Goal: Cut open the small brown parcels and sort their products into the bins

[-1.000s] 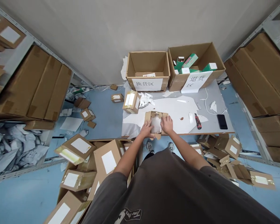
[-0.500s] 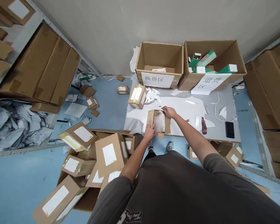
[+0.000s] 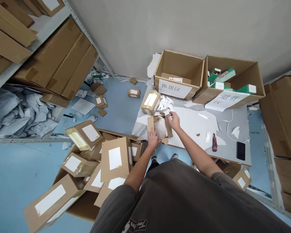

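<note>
An opened small cardboard box (image 3: pixel 169 127) lies on the worktable, flaps folded out, with translucent whitish wrapping (image 3: pixel 160 126) inside. My left hand (image 3: pixel 153 137) grips its near left corner, fingers stretched over the left flap. By the far right corner, my right hand (image 3: pixel 174 120) is closed in a pinch beside a bit of white; what sits between the fingertips is too small to make out. Just beyond lie crumpled white paper scraps (image 3: pixel 165 103). A taped, labelled carton (image 3: pixel 150 103) stands to their left.
Two large open cartons with paper signs, the left (image 3: pixel 179 64) and the right (image 3: pixel 247 69), stand along the wall; green boxes fill part of the right one. A red utility knife (image 3: pixel 214 142) and a phone (image 3: pixel 241 151) lie at right. Labelled parcels (image 3: pixel 115 158) are heaped at left.
My right hand has come off the box's right flap and lifted to its far corner. That flap now stands more upright. My left hand stays on the left side; the view has turned slightly.
</note>
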A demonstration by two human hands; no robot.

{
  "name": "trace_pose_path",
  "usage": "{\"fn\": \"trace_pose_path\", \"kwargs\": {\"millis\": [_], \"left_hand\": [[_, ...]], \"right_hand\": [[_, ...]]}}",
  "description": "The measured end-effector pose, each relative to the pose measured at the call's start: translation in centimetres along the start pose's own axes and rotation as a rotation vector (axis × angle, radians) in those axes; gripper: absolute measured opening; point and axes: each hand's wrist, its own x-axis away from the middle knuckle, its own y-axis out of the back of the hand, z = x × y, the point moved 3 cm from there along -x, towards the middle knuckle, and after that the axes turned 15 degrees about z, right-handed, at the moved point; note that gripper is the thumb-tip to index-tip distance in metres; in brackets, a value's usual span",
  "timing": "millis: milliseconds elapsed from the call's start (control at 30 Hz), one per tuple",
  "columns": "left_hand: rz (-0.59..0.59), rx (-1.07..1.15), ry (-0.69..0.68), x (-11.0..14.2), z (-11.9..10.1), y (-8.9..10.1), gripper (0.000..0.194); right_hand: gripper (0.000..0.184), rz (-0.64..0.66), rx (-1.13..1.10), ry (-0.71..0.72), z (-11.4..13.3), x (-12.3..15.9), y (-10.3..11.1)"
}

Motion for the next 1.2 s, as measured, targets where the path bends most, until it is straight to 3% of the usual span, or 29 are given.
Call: {"fn": "trace_pose_path", "kwargs": {"millis": [67,200,333,533,700,833,1000,1200], "left_hand": [[0.029,0.012,-0.024,0.2,0.2,0.4,0.039],[0.048,0.059,-0.073,0.8,1.5,1.8,0.089],[0.092,0.042,-0.029,0.4,2.2,2.7,0.108],[0.076,0.008,-0.031,-0.1,2.0,2.3,0.087],[0.069,0.059,-0.093,0.0,2.5,1.9,0.072],[0.088,0.099,-0.104,0.0,3.0,1.9,0.087],[0.107,0.114,-0.099,0.3,3.3,2.1,0.068],[0.049,0.121,-0.093,0.5,2.8,2.2,0.059]], "right_hand": [[0.050,0.182,0.026,0.014,1.2,1.7,-2.2],[0.080,0.453,0.312,-0.065,2.1,4.2,-6.1],[0.094,0.596,0.551,-0.170,1.8,5.3,-8.3],[0.084,0.529,0.563,-0.185,1.8,5.0,-8.9],[0.067,0.359,0.396,-0.196,3.0,2.9,-9.0],[0.076,0.337,0.207,-0.135,3.8,3.1,-10.4],[0.090,0.216,0.092,-0.377,2.8,4.7,-10.9],[0.073,0.350,0.058,-0.612,2.1,3.7,-10.3]]}}
